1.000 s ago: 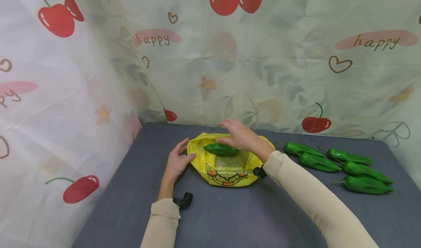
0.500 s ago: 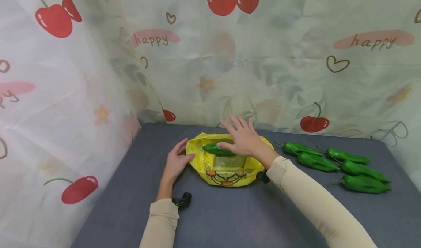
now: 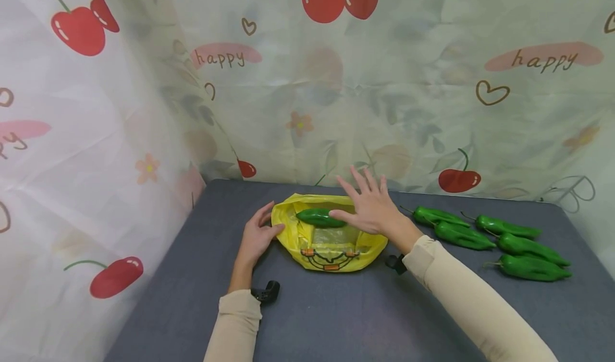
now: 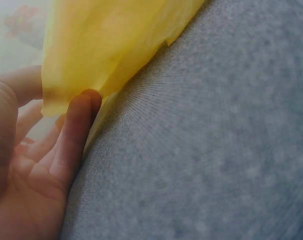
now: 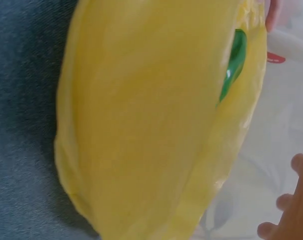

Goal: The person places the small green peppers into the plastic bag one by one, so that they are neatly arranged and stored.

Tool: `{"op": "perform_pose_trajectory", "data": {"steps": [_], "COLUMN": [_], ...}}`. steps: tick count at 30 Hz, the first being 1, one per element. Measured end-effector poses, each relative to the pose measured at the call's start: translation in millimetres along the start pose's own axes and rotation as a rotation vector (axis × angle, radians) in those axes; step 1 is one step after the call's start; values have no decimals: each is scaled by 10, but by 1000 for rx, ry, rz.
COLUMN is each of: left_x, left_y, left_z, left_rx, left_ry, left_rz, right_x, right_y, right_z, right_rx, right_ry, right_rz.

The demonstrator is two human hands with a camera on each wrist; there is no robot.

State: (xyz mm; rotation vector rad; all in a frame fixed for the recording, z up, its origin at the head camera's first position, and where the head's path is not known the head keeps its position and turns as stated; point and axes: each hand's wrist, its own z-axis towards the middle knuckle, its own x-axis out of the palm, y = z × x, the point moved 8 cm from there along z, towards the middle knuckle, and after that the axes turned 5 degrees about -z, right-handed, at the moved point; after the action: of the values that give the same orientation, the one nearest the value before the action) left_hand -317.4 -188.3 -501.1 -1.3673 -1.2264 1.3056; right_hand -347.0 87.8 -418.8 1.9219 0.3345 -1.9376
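Observation:
A yellow plastic bag point(image 3: 288, 247) with a cartoon print stands with its mouth gaping upward. Inside lies a green pepper point(image 3: 313, 217), its right end hidden behind my right thumb. My left hand point(image 3: 257, 239) pinches the bag's left rim; the left wrist view has the thumb on one side of the yellow film point(image 4: 101, 45) and other fingers behind it. Fingers spread and straight, my right hand point(image 3: 372, 208) hovers over the bag's right side and holds nothing. In the right wrist view, a sliver of the pepper point(image 5: 235, 62) shows past the bag's near wall.
Several green peppers point(image 3: 533, 268) lie on the right of the grey tablecloth point(image 3: 326, 319), stems pointing left. Behind the table hangs a pale curtain point(image 3: 355, 122) printed with cherries, and another panel point(image 3: 96, 191) stands at left.
My right hand has let go of the pepper in the bag, spread its fingers and drawn back to the right. The left hand has stayed at the bag's rim.

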Motion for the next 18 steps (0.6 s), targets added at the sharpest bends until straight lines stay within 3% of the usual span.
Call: {"op": "perform_pose_trajectory", "data": {"steps": [6,12,18], "left_x": [-15,-8,-8], "left_y": [194,188,174], "left_z": [129,127,94], "left_rx": [11,53,54], "left_ry": [-14,-16,-23], "left_rz": [-7,-15,-17], "right_x": [-9,-21,-20], "right_y": [-125,-234,-353], "right_z": [-124,-248,-369], "right_rx": [18,35,62], "right_ry": [-19,-40,-47], "right_rz": [10,15,23]}}
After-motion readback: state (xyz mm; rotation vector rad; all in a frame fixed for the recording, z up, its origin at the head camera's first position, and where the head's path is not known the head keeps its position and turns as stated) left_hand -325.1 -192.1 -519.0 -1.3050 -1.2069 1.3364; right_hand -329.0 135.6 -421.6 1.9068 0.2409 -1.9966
